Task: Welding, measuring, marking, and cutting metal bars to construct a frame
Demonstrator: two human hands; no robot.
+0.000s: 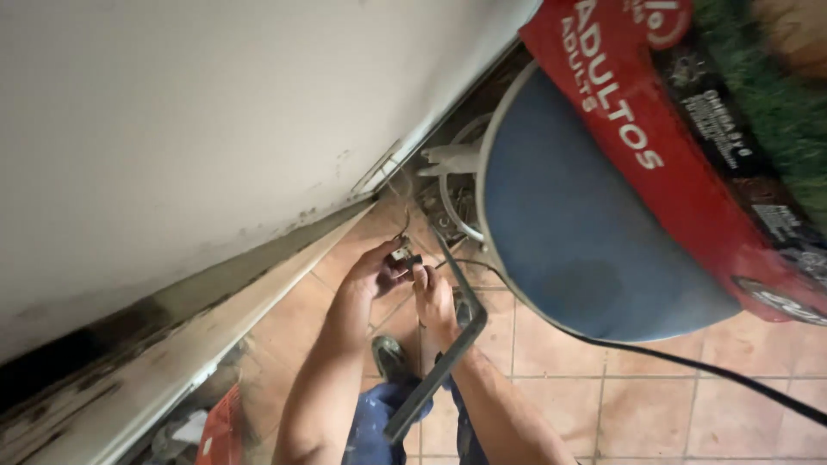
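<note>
Nearest, a bent dark metal bar (444, 349) leans across the right forearm, over terracotta floor tiles (551, 353); the left hand (366, 284) is closed, fingertips pinching a small electrical connector (403, 255) low beside the white appliance panel (172, 129); the right hand (433, 297) is curled, fingertips meeting the same part; whether it grips is unclear. The step in hand appears to be working the connector's thin wires (398, 194); the next move calls for a steady pinch. Beyond: a blue round stool seat (586, 232), a black cable (689, 362), a red bag (655, 129).
</note>
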